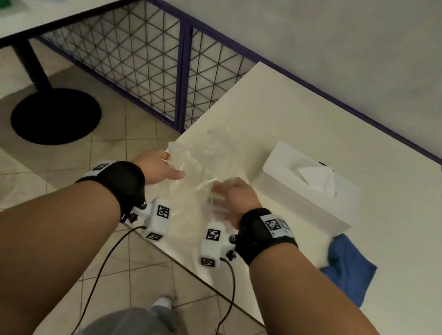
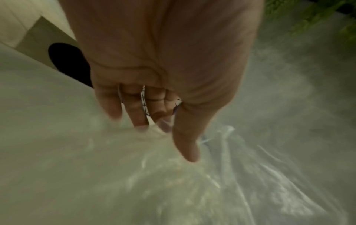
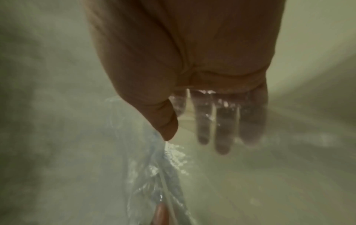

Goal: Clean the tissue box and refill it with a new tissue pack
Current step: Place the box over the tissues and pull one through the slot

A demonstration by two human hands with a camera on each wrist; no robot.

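Tissue box (image 1: 309,188): white, on the white table (image 1: 337,122) right of both hands, a tissue peak standing from its slot, so the refill looks done
Far table (image 1: 22,5): upper left, blurred blue and green packets, well apart
Left hand (image 1: 156,167): fingers and thumb pinch the left edge of the clear plastic wrapper (image 1: 199,169), likely to gather it
Wrapper: empty, crumpled film between the hands, at the table's near-left corner
Right hand (image 1: 234,195): fingers look fairly straight under the film with the thumb above; whether it truly grips, I cannot tell
Blue cloth (image 1: 349,266): lying just in front of the box, probably kept handy for wiping
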